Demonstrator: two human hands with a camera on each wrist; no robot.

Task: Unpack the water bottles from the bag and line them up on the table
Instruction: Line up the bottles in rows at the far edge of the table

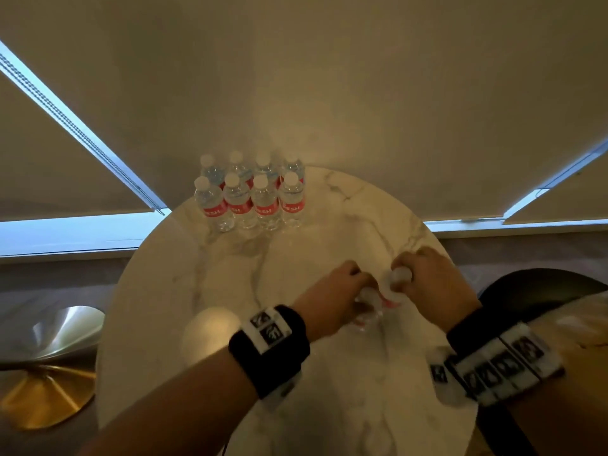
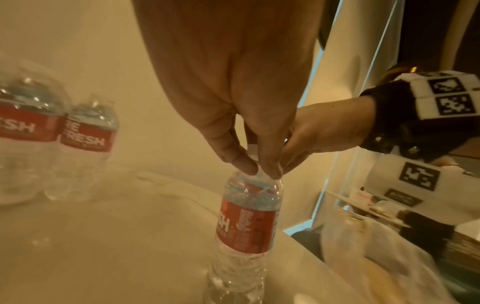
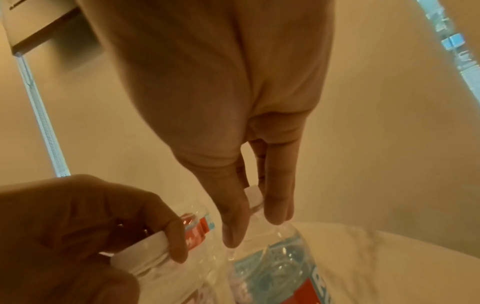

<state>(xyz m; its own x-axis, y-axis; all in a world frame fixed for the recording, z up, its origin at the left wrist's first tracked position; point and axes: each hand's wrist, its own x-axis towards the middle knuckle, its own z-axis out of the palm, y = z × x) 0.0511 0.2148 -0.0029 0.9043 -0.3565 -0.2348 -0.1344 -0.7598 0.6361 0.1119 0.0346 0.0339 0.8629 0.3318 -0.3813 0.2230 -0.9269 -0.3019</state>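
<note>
- Left hand (image 1: 332,291) pinches a bottle (image 2: 246,222) by the neck, fingertips (image 2: 244,164) curled just under its cap, bottle upright below the hand.
- Right hand (image 1: 427,278) does the same with a second bottle (image 3: 275,267), right beside the first.
- Both hang over the marble table (image 1: 184,291).
- Eight bottles (image 1: 250,192) stand in two rows, well beyond both hands.

red-labelled clear bottles (image 1: 250,195), white-veined marble table (image 1: 184,284), black wristbands (image 1: 269,350)
</note>
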